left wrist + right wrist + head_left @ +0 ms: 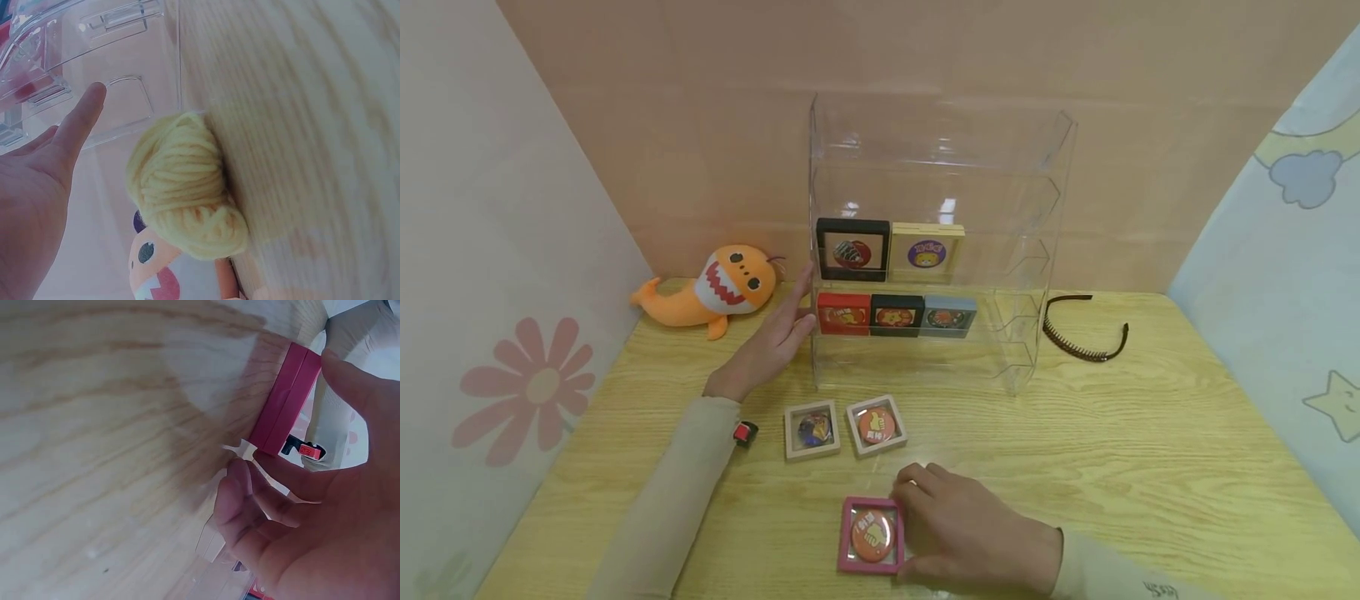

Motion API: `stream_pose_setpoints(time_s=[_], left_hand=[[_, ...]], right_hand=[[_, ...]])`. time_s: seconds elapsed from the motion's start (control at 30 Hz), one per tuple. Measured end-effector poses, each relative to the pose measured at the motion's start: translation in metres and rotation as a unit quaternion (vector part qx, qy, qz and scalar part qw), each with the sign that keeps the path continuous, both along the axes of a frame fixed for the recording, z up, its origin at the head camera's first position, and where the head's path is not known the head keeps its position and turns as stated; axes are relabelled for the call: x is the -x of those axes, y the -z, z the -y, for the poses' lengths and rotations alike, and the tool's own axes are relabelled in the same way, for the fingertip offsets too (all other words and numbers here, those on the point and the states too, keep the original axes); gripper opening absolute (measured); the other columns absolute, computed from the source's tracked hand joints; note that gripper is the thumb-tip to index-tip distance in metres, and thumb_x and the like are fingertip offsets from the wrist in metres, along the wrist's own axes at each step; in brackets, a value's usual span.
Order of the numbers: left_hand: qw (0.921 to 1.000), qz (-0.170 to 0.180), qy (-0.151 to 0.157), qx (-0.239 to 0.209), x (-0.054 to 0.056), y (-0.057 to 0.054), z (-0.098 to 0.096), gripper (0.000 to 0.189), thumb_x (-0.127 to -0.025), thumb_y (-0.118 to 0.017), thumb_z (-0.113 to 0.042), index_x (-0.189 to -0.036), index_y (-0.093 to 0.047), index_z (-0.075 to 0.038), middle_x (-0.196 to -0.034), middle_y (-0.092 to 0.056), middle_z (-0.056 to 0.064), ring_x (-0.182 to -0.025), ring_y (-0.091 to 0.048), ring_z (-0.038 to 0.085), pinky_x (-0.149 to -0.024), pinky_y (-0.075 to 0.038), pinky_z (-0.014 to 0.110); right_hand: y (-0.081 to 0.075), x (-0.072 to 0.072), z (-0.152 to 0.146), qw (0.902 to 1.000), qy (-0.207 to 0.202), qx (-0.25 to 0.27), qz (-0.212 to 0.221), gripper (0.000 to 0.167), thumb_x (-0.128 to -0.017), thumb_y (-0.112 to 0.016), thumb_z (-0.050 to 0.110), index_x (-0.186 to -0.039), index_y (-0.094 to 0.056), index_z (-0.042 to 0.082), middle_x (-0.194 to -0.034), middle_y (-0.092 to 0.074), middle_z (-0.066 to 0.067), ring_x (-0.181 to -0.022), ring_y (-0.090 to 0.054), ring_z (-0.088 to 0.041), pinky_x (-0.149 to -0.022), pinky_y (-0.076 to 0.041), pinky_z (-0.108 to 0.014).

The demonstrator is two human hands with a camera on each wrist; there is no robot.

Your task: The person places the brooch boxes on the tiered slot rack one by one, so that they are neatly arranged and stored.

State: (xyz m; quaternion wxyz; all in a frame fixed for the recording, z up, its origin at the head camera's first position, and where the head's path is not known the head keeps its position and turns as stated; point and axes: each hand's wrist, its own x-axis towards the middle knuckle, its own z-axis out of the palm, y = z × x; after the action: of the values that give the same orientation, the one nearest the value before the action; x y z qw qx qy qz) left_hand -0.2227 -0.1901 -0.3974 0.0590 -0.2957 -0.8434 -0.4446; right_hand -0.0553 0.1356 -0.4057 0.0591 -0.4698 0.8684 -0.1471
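Note:
My right hand (973,525) pinches a pink square display frame (842,550) by its right side, low over the near part of the table. Inside that frame is a round orange badge with a thumbs-up picture. In the right wrist view, thumb and index finger sit at opposite ends of the pink frame (287,400). My left hand (771,337), fingers extended, rests against the left side of a clear acrylic tiered rack (917,358). The rack holds a black frame (853,273) and a cream frame (927,227) above red (843,301), black (897,302) and grey-blue (950,302) ones.
Two light wooden frames (812,454) with round badges lie before the rack. An orange shark plush (685,306) lies left of it, a dark toothed headband (1086,357) right. The left wrist view shows a yellow yarn ball (184,181) beside the plush. Patterned panels flank the table.

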Motion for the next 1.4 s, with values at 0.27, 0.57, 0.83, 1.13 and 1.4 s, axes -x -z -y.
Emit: stream_pose_setpoints(time_s=[0.27, 0.57, 0.83, 1.13, 1.4], left_hand=[[1.0, -0.001, 0.003, -0.003, -0.0011, -0.0005, -0.0004, 0.068, -0.112, -0.035, -0.026, -0.161, 0.009, -0.039, -0.169, -0.002, -0.005, -0.144, -0.036, 0.03, -0.112, -0.039, 0.05], [1.0, -0.006, 0.004, 0.0, 0.0004, -0.0002, -0.0003, 0.068, -0.112, -0.035, -0.025, -0.161, 0.01, -0.039, -0.169, 0.0, -0.008, -0.149, -0.027, 0.028, -0.113, -0.039, 0.05], [1.0, -0.005, 0.006, -0.002, 0.0005, 0.0001, -0.0002, 0.068, -0.112, -0.035, -0.025, -0.161, 0.009, -0.039, -0.169, -0.002, -0.006, -0.147, -0.031, 0.029, -0.112, -0.039, 0.05], [1.0, 0.003, -0.003, 0.004, -0.0015, 0.0006, -0.0002, 0.067, -0.112, -0.035, -0.027, -0.161, 0.009, -0.04, -0.169, -0.003, -0.004, -0.143, -0.038, 0.033, -0.112, -0.039, 0.051], [0.9999, 0.011, -0.008, 0.004, -0.0024, -0.0008, -0.0007, 0.067, -0.112, -0.036, -0.03, -0.161, 0.009, -0.042, -0.169, -0.007, 0.0, -0.135, -0.048, 0.035, -0.111, -0.04, 0.053]], right_hand=[[0.0003, -0.0013, -0.0008, 0.9998, -0.004, 0.018, -0.003, 0.06, -0.088, -0.07, 0.061, -0.126, -0.059, 0.016, -0.117, -0.055, 0.009, -0.102, -0.053, -0.003, -0.085, -0.054, -0.023], [-0.0012, -0.0019, -0.0009, 0.9929, 0.02, 0.051, 0.106, 0.049, -0.086, -0.079, 0.037, -0.125, -0.053, 0.021, -0.11, -0.055, 0.016, -0.096, -0.053, 0.004, -0.087, -0.051, -0.019], [-0.0042, 0.0014, -0.0013, 0.9747, 0.005, 0.1, 0.2, 0.058, -0.089, -0.076, 0.011, -0.133, -0.041, 0.02, -0.122, -0.059, 0.008, -0.103, -0.057, -0.001, -0.09, -0.053, -0.021], [-0.0038, 0.0036, -0.0012, 0.9763, 0.016, 0.121, 0.179, 0.046, -0.09, -0.075, 0.004, -0.123, -0.046, 0.017, -0.116, -0.064, 0.002, -0.101, -0.061, -0.003, -0.084, -0.054, -0.02], [-0.0023, 0.0065, -0.0047, 0.9735, -0.001, 0.16, 0.164, 0.035, -0.096, -0.069, 0.005, -0.12, -0.048, 0.018, -0.115, -0.063, 0.003, -0.101, -0.062, -0.004, -0.082, -0.055, -0.02]])
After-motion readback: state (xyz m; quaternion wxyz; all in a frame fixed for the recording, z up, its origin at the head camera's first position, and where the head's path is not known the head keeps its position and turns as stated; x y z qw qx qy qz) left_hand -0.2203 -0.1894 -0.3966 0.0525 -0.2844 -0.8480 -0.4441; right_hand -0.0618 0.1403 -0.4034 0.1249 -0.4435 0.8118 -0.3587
